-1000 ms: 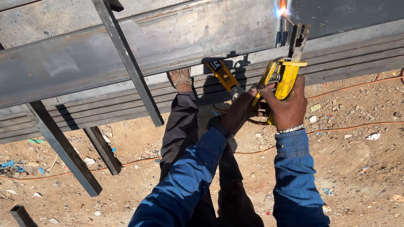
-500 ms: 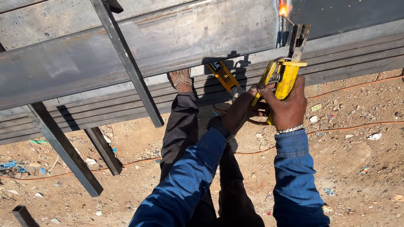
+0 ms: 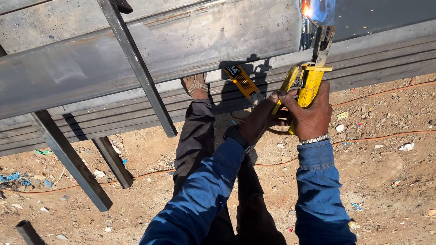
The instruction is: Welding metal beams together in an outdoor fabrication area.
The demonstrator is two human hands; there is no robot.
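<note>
Sparks (image 3: 307,9) are thrown at the top of the view, where a thin welding rod (image 3: 310,21) meets the broad grey steel beam (image 3: 181,50). The rod is carried by a yellow holder (image 3: 309,84), whose long axis runs up and slightly away from the body, so the weld point lies straight above both hands. The right hand (image 3: 313,115) is clamped around the holder's handle and is the nearer one to the spark; the left hand (image 3: 261,120) is closed against the holder from the side, touching the right, so the two are held together. The beam's length runs across the view, left to right, with dark steel bars (image 3: 136,68) slanting beneath it to the left. Open dirt ground (image 3: 386,181), crossed by an orange cable (image 3: 381,136), lies below and to the right, where free room is left.
</note>
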